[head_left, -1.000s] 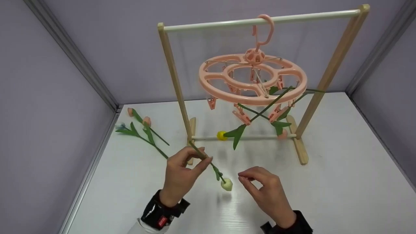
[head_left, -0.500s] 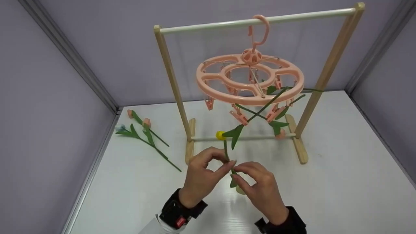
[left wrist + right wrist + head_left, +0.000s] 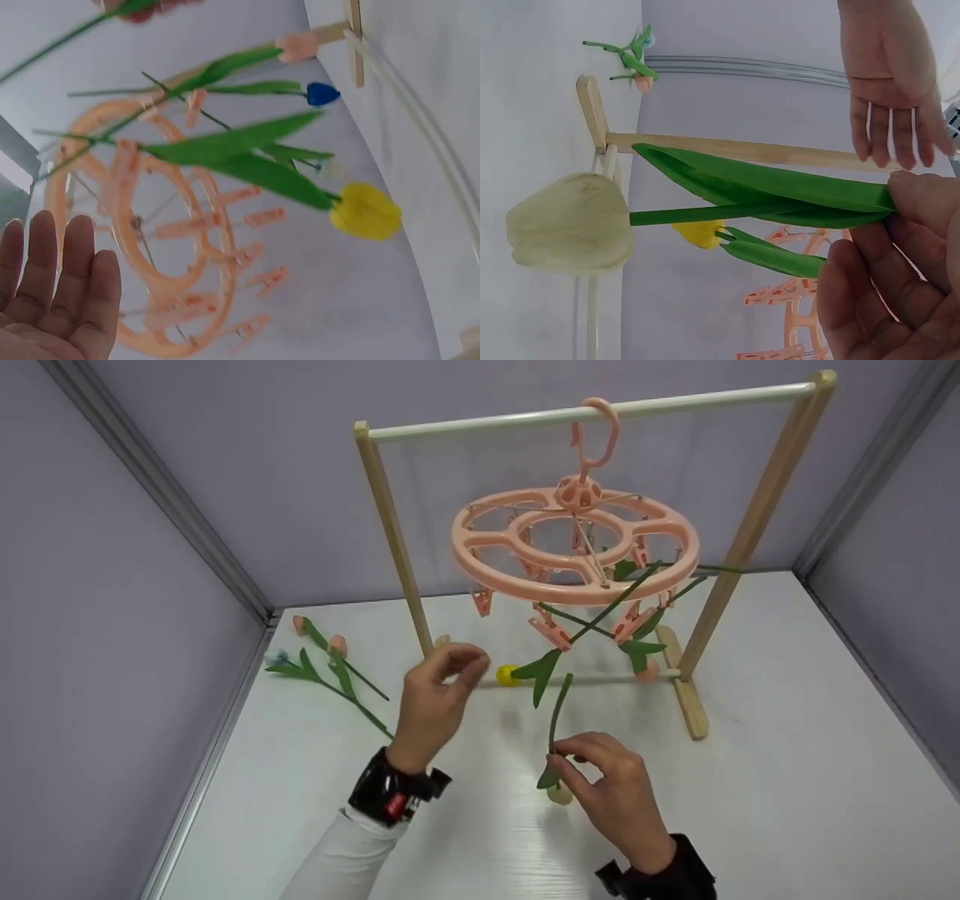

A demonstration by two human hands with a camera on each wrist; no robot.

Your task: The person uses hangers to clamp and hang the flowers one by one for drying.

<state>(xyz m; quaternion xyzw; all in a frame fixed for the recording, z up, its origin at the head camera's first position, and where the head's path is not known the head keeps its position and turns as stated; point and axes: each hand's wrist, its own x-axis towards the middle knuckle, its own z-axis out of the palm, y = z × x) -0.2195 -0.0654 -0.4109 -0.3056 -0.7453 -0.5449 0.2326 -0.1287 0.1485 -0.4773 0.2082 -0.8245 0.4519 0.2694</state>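
My right hand (image 3: 619, 795) pinches an artificial white tulip (image 3: 570, 225) by its stem and leaf. Its bloom points down toward the table and the bare stem end rises above my fingers. My left hand (image 3: 431, 705) is raised to the left of it with nothing held; the left wrist view shows its fingers extended. Beyond both hands hangs a round pink clip hanger (image 3: 540, 591). Clipped on it, blooms lower than their stems, are a yellow tulip (image 3: 366, 211), a pink tulip (image 3: 298, 47) and a blue tulip (image 3: 323, 94).
A wooden stand with a white top bar (image 3: 517, 418) carries the hanger. Several clips, such as the left clip (image 3: 482, 601), hold nothing. On the white table (image 3: 795, 750) at left lie two pink tulips (image 3: 337, 645) and a blue one (image 3: 276, 657). Walls close in both sides.
The left hand brought the white tulip rightward to the right hand, which took hold of it. The left hand then let go and moved away up and left.
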